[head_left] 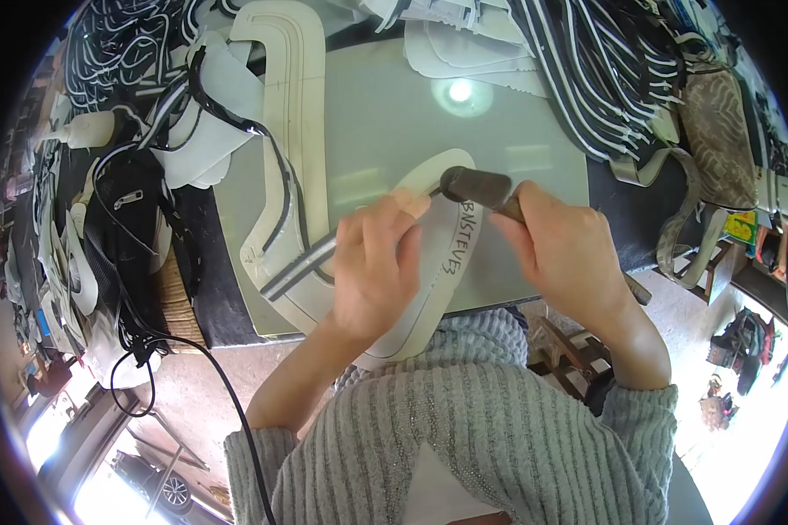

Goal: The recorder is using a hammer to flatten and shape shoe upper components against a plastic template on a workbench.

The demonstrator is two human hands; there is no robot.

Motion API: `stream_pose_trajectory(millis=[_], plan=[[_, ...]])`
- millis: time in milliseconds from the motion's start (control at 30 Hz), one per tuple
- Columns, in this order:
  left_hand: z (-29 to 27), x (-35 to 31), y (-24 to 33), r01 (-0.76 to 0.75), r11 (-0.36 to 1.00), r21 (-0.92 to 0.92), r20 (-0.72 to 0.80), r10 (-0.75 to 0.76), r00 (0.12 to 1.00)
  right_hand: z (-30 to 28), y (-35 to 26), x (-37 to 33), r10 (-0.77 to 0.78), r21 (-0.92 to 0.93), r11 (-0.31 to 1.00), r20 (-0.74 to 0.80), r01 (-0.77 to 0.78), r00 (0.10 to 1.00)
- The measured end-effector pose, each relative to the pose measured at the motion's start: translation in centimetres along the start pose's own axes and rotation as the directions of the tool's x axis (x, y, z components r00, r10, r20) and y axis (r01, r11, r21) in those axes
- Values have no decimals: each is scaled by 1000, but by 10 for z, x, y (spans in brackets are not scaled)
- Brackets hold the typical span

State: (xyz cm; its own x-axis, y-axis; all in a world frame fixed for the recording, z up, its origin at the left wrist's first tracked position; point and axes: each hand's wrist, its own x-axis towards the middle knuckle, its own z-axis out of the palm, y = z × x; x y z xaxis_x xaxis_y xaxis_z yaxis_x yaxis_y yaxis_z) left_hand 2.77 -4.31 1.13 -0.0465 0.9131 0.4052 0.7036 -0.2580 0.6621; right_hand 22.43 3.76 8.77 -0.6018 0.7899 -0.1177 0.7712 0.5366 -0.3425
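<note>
My right hand is wrapped round the handle of a hammer. The hammer's dark head rests on or just above the far end of a grey strip, and I cannot tell whether they touch. My left hand is closed on this narrow grey strip, which has dark edges and slants across a template. The cream, curved template has handwriting along its right arm and a long upright arm at the left. A thin black-and-white piping runs down that long arm. My left fingers hide the strip's middle.
Beneath the template lies a grey-green work board. Bundles of black-and-white strips and white cut panels lie at the back. A white bottle and black fabric pieces crowd the left; a patterned pouch sits right. A black cable hangs nearby.
</note>
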Motion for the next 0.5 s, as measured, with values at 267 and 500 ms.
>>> stream_pose_trajectory(millis=[267,500], plan=[[8,-4,-3,-145,975,166,58,137,989,4,-1,4,-14,-86,996,35,17,999],[11,-2,0,-157,973,168,-3,160,987,4,-5,2,-4,-117,993,4,5,1000]])
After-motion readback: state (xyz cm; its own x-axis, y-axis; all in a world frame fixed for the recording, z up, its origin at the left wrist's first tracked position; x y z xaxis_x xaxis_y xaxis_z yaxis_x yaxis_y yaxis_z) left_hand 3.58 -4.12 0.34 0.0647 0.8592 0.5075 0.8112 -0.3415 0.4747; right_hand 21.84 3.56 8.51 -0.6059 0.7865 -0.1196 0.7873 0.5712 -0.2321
